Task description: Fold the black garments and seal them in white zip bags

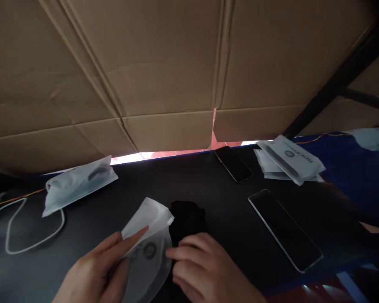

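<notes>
Evidently the left hand [96, 269] has its grip closed on the left side of a translucent pouch [150, 265], index finger laid along it, probably to steady the thin film. Pouch location: front middle of the counter [139, 181]. Right hand [205, 267]: fingers curled, index fingertip at the pouch's right edge; whether it pinches film, cannot tell. A black item [186, 216], kind unclear, lies just beyond those fingers. Two phones, the smaller [233, 163] by the far edge and the larger [286, 231] nearer, lie off to the right, apparently leaving the middle for handwork. Bare surface lies beyond the pouch; upright cardboard [167, 63] bounds the far side.
</notes>
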`<state>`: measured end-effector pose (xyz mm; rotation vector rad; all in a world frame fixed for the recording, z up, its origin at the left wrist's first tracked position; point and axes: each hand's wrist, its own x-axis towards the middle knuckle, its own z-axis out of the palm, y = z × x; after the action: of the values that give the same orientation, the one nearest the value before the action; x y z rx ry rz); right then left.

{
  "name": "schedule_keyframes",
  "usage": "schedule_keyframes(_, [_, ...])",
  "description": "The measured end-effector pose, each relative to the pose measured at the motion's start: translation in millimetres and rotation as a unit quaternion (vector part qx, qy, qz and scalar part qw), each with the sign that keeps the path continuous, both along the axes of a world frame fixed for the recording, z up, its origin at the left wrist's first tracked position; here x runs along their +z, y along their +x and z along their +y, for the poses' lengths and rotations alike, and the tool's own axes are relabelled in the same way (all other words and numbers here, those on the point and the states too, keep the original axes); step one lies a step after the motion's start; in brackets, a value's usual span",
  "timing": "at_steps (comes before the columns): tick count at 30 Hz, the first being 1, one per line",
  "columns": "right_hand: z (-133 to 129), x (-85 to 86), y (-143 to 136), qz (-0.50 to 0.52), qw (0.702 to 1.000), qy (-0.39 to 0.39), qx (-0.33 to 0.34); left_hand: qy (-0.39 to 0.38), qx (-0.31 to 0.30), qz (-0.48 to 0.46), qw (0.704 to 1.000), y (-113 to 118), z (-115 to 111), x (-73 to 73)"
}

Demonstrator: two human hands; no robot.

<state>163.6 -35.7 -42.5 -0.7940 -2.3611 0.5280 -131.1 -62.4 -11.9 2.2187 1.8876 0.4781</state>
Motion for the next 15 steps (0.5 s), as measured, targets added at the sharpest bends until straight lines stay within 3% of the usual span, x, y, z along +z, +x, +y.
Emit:
schedule_keyframes(4, [11.0,8.3,19.0,-0.053,0.998,-0.036,0.005,-0.005,0.006,0.028,1.000,3.3,2.0,-7.3])
schedule_keyframes(7, [11.5,-3.9,19.1,-0.085,0.996,-0.016,0.022,0.014,0.018,0.066,0.998,2.5,6.8,-8.7])
schedule_keyframes(11, [3.9,-23.2,11.4,-0.001,0.993,0.039,-0.112,0.042,0.045,0.110,0.992,7.2,15.1,-10.0])
schedule_keyframes(15, [-6.1,-19.3,-0.1,0.092,0.969,0.052,-0.221,0.027,0.022,0.128,0.991,24.3,21.8,-10.0])
